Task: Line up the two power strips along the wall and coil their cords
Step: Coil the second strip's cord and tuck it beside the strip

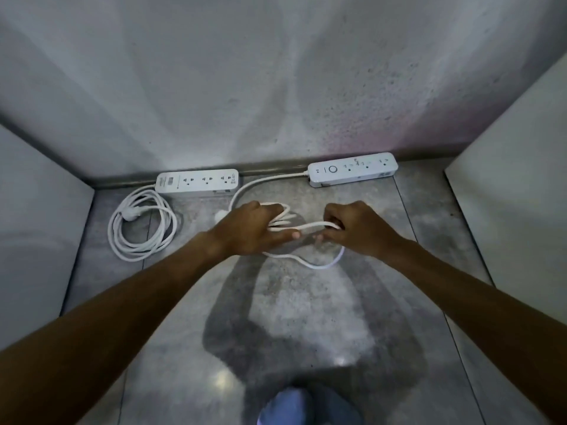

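Observation:
Two white power strips lie end to end at the foot of the grey wall: the left strip point(197, 180) and the right strip point(352, 169). The left strip's cord point(141, 229) rests in a round coil on the floor beside it, plug inside the coil. The right strip's cord point(310, 263) runs from its left end to my hands, with a loose loop on the floor below them. My left hand point(253, 230) holds several loops of this cord. My right hand point(356, 228) pinches a strand stretched between the two hands.
The floor is grey polished tile point(291, 317). Pale panels stand at the left point(40, 228) and the right point(518, 194), boxing in the floor area. A blue-clad knee or foot point(303, 406) shows at the bottom edge.

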A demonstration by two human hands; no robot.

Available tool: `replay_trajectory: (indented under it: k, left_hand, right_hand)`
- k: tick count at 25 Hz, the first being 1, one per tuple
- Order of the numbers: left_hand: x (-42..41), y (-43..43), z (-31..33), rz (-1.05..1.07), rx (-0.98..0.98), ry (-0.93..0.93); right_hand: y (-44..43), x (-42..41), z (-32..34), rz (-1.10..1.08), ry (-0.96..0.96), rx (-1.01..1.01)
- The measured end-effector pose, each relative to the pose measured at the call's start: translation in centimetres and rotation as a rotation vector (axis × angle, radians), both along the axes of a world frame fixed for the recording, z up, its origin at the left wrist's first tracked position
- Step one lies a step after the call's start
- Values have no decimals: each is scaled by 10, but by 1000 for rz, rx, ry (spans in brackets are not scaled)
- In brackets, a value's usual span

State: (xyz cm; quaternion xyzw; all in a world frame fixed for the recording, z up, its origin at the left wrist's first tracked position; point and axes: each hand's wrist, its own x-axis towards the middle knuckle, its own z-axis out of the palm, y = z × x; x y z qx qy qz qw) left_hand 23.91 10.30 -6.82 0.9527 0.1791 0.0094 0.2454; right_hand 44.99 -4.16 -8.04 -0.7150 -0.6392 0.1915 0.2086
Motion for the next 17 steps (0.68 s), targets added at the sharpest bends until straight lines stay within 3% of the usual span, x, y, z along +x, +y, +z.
replay_trajectory:
  k: [3, 5, 13, 17]
  left_hand:
    - [-11, 16, 0, -18, 210, -26]
    - [-14, 22, 0, 19, 248, -99]
    - [-3, 36, 1, 444, 1, -250]
    - [6, 39, 4, 684, -63, -337]
  right_hand:
    - [-18, -1, -17, -77, -177, -27]
    - [-18, -5, -23, -117, -112, -30]
    - [1, -53, -32, -736, 1046, 147]
    - [9, -79, -40, -828, 1203, 134]
